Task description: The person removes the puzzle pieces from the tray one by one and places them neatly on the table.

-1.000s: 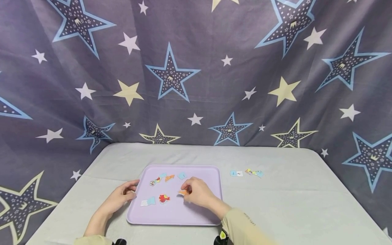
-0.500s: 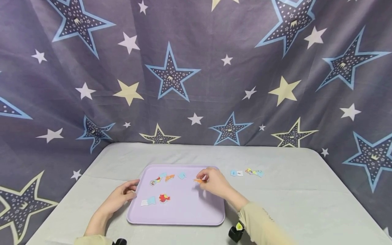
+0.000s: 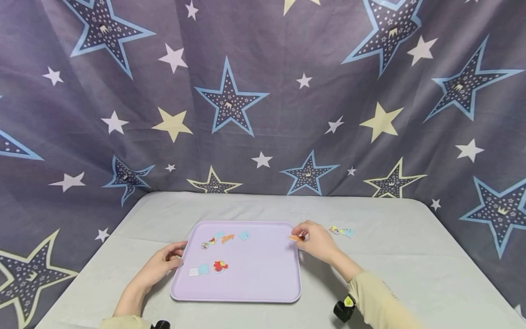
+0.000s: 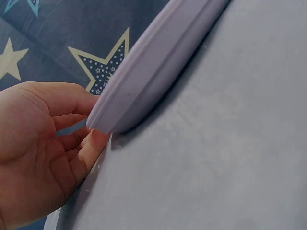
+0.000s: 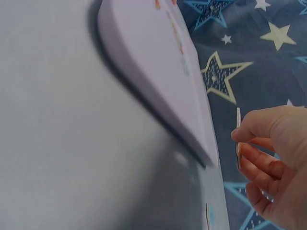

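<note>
My right hand [image 3: 318, 241] pinches an orange puzzle piece [image 3: 295, 238] above the right rim of the lilac tray [image 3: 255, 285]. Seen edge-on in the right wrist view, this thin piece [image 5: 238, 115] stands between thumb and fingertips. My left hand [image 3: 158, 265] grips the tray's left side; in the left wrist view its digits lie on both sides of the rim [image 4: 139, 81]. On the tray lie a red piece [image 3: 220, 266], a white-and-blue pair [image 3: 199, 270], another orange piece [image 3: 228, 238], a light blue piece [image 3: 244, 235] and a multicoloured joined group [image 3: 211, 241].
Right of the tray, a joined yellow-and-blue group of pieces [image 3: 342, 231] lies on the grey cloth-covered table [image 3: 411, 274]. My right hand hides the spot just left of it. A star-patterned curtain [image 3: 279, 128] hangs behind the table.
My right hand has carried the orange piece rightward and slightly up, from over the tray's middle to its right rim. It now covers the blue-and-white pieces beside the tray. My left hand stays put.
</note>
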A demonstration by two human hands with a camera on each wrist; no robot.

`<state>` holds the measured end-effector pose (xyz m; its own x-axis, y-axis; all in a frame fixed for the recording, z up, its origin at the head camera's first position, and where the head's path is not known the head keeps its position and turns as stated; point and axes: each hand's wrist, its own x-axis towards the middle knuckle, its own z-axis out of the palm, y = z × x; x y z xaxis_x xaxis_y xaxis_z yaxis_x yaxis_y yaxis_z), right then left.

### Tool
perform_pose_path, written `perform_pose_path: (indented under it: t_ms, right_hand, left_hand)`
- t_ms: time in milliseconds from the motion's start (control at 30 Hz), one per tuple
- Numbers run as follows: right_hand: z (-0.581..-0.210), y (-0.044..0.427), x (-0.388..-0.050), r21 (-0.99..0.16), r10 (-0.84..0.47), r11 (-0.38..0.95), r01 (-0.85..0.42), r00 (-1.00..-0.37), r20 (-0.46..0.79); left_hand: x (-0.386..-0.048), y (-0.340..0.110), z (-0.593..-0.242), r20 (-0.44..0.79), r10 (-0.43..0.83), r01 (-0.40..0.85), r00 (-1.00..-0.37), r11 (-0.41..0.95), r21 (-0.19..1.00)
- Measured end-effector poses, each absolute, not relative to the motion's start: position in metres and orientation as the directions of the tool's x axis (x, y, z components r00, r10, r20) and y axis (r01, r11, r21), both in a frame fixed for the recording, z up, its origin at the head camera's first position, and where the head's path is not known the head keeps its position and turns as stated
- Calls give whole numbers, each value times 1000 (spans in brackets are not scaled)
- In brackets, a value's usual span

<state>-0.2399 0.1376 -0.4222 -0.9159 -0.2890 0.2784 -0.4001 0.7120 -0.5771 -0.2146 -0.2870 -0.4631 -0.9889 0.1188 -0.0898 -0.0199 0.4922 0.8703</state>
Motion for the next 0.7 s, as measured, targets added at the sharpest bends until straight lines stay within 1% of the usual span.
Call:
perform_pose_path:
  t_ms: [500, 700]
  right_hand:
    - [-429, 195, -246, -526, -237, 775, -350, -933, 271]
    - [-435, 217, -247, -509, -223, 787, -349, -930, 293]
  left_hand:
    - [-215, -288, -463, -72, 120, -1, -990, 511, 860]
    - [-215, -287, -464, -74, 117, -5, -990, 507, 862]
